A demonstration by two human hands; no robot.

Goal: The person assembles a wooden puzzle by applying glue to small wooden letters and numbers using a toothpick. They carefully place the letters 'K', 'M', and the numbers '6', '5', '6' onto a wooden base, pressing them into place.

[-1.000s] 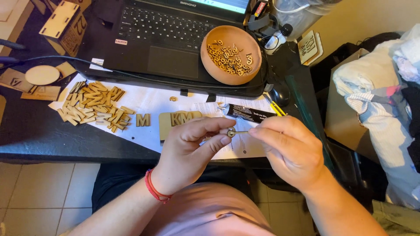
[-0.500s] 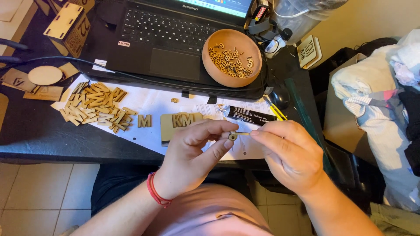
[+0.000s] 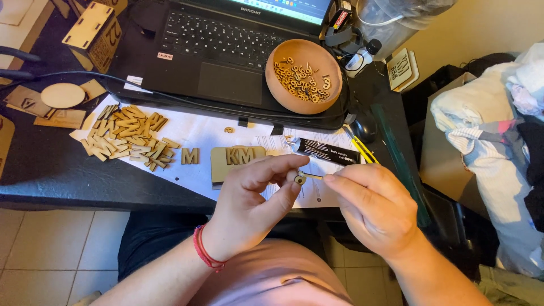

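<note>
I see the left hand (image 3: 249,207) pinching a small wooden ring-shaped piece (image 3: 299,178) between thumb and forefinger, the grip closed on it, just in front of the wooden plaque (image 3: 235,161). The right hand (image 3: 371,207) meets it from the other side; its fingers are drawn together on a thin stick (image 3: 313,176) whose tip touches the piece. Both hands hover above the near edge of the white paper sheet (image 3: 195,133), which lies under the plaque.

On the plaque stand glued wooden letters; one loose wooden letter (image 3: 190,156) lies just beside its left edge. Further left of the plaque I note a heap of wooden letters (image 3: 127,136). Behind the plaque sits a black laptop (image 3: 226,51), and on the laptop's right corner rests a round wooden bowl (image 3: 304,75) filled with small wooden cut-outs. To the right of the plaque lies a black glue tube (image 3: 326,151), with yellow-handled tool tips (image 3: 362,150) just past it. A red cord bracelet (image 3: 205,255) circles the left wrist.
</note>
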